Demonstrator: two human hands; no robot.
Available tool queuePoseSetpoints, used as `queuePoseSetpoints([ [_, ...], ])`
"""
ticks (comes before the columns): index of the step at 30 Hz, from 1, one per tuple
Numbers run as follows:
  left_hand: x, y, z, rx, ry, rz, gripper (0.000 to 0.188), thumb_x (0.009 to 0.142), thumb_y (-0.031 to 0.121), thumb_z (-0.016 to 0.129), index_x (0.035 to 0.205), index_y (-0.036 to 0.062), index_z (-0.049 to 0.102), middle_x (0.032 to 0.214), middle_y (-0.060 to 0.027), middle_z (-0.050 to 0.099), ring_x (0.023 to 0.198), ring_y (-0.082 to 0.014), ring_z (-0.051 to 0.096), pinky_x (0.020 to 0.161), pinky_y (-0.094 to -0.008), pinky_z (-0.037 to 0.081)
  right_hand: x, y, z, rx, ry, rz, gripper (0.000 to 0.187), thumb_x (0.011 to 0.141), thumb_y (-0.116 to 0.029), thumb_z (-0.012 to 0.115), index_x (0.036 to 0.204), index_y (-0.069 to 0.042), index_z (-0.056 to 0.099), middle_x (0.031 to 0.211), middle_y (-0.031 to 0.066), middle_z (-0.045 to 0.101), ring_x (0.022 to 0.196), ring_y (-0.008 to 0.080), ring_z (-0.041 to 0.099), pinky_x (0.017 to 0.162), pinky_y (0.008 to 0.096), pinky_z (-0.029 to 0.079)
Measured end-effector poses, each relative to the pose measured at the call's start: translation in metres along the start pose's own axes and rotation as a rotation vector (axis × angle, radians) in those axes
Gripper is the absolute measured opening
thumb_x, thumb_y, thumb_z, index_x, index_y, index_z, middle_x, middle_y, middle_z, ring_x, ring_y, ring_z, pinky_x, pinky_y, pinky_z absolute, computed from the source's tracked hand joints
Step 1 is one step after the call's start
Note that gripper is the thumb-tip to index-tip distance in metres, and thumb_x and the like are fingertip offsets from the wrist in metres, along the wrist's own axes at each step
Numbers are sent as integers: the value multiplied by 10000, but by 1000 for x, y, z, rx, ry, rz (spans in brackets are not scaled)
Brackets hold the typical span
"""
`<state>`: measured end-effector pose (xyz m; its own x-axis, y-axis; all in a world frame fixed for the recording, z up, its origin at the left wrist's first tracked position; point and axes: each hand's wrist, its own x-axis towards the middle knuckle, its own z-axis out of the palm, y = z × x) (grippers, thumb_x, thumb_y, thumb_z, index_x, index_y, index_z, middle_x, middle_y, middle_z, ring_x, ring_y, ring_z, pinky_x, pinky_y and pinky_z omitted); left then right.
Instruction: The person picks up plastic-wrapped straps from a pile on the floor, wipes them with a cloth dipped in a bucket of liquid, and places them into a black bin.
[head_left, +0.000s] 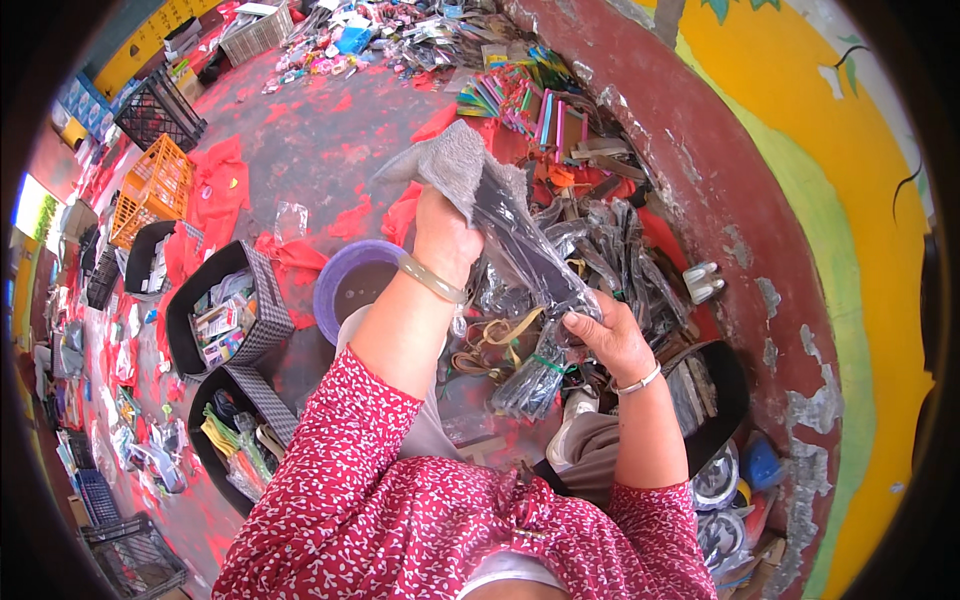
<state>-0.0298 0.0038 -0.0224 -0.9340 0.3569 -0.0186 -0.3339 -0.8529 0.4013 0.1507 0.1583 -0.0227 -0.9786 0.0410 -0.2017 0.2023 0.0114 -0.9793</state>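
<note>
A grey cloth point(455, 168) is bunched in my left hand point(445, 238); the cloth covers most of its fingers. It lies against the upper end of a long dark item in a clear plastic sleeve point(522, 240). Thumb on top, my right hand point(612, 342) grips the sleeve's lower end. What the sleeve contains is hard to make out. Beneath it, more plastic-wrapped dark items point(605, 245) are heaped on the floor, and a bundle in clear plastic tied with a green band point(540, 375) lies below my right hand.
A purple basin point(324, 300) with murky water stands left of my left forearm. Further left are bins of packets point(262, 312) and an orange crate point(150, 190). A peeling wall point(740, 200) curves along the right. Near it sits a black bin point(725, 385). Small goods point(370, 40) pile up far ahead.
</note>
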Motion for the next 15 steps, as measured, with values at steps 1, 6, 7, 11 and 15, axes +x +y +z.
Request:
queuePoseSetpoints([
  [1,-1,-1,2,-17,14,21,161,845,182,568,913,36,575,783,-105,605,732,-264,611,646,-427,521,0,2,0,20,-15,7,243,868,-222,610,964,-5,560,715,10,571,553,78,507,479,221,418],
  [6,-7,-17,4,-40,19,-9,161,844,195,572,935,63,580,814,-83,611,735,-248,612,654,-418,526,8,28,6,11,46,-79,262,873,-207,606,1001,18,563,794,11,591,714,64,513,632,229,444],
  [7,-11,-21,9,-54,22,-30,160,843,196,575,938,67,581,821,-81,612,741,-245,614,659,-415,527,9,35,7,-29,100,-126,266,873,-206,606,1006,21,562,810,10,595,741,64,513,662,231,446],
  [11,-11,-18,2,-92,-48,-86,189,873,221,529,959,58,576,853,-84,616,790,-250,620,690,-414,527,5,20,10,21,38,-77,276,872,-214,609,1016,16,564,826,3,596,768,65,509,701,233,445],
  [15,-21,-54,-7,54,-98,-263,215,905,193,473,1020,44,578,896,-69,622,802,-227,619,725,-369,519,8,22,13,81,73,-101,300,874,-220,606,1043,21,552,855,-1,594,779,64,508,702,232,446],
])
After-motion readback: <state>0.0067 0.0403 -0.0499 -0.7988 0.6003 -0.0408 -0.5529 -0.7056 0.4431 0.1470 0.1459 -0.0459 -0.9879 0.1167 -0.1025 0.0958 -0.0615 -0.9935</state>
